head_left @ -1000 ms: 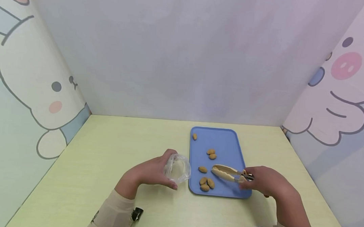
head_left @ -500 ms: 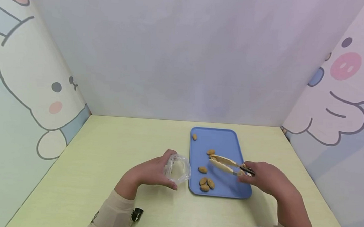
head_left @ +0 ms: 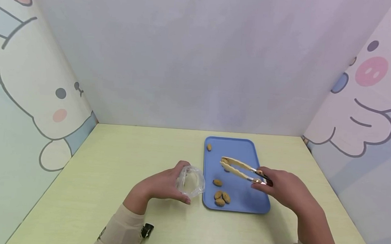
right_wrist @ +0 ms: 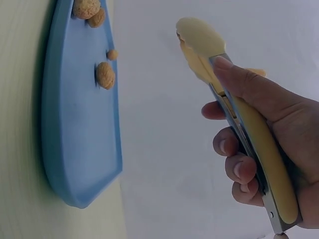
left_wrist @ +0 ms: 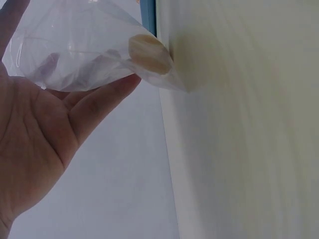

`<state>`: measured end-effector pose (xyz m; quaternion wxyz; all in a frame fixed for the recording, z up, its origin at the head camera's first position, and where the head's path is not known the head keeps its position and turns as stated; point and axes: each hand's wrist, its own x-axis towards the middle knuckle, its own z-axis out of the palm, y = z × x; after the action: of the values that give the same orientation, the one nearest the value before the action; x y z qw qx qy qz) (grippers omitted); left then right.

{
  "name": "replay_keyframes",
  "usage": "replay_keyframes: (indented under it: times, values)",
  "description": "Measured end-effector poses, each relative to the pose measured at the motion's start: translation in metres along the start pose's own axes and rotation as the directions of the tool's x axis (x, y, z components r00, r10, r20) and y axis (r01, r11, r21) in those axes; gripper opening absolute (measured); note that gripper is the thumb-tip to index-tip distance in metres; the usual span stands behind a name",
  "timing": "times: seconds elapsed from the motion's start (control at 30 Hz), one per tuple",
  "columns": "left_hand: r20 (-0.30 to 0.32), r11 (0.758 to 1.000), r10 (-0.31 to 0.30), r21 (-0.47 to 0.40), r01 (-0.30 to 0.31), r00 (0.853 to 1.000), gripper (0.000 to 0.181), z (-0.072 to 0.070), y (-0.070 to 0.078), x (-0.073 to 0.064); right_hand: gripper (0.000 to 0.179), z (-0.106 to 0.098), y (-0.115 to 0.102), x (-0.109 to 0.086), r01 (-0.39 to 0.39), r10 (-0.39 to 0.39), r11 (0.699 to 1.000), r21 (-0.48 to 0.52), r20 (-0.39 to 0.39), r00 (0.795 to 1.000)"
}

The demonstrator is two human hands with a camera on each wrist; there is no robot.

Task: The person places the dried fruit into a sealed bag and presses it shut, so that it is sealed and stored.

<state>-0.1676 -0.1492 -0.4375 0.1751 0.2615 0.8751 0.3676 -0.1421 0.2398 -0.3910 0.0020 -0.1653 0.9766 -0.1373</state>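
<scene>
My left hand [head_left: 164,182] holds a clear plastic bag [head_left: 197,182] upright by its sides, mouth up, just left of the blue tray [head_left: 244,206]. A tan nut [left_wrist: 149,54] lies in the bag's bottom corner in the left wrist view. With my right hand [head_left: 285,189] I grip cream-tipped metal tongs [head_left: 240,173] raised over the tray. A brownish nut [head_left: 225,160] shows between the tong tips. Beneath them another nut [head_left: 227,170] is partly covered. Several almond-like nuts in their shells [head_left: 220,202] lie on the tray's near left part, one single nut [head_left: 209,147] at its far left corner.
The pale yellow table [head_left: 132,152] runs back to a grey-white wall [head_left: 198,64]. Side panels with a cartoon rabbit [head_left: 52,105] and a cartoon pig [head_left: 370,93] stand left and right.
My right hand has moved the tongs away and slightly left, from the tray's near middle to the pair of nuts; one of that pair now shows at the tips. The left hand stays still.
</scene>
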Motion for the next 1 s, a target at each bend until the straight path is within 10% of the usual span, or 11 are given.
replay_keyframes:
  times: [0.7,1.0]
  values:
    - [0.002,1.000,-0.011,0.010,0.011,1.000,0.098,0.001,0.000,0.001,0.035,0.001,-0.029,-0.003,0.236,-0.254,0.966,-0.102,-0.234,0.938]
    - [0.004,1.000,-0.007,0.004,0.007,1.000,0.098,0.001,-0.001,0.002,0.039,0.006,-0.046,-0.004,0.285,-0.300,0.954,-0.095,-0.220,0.928]
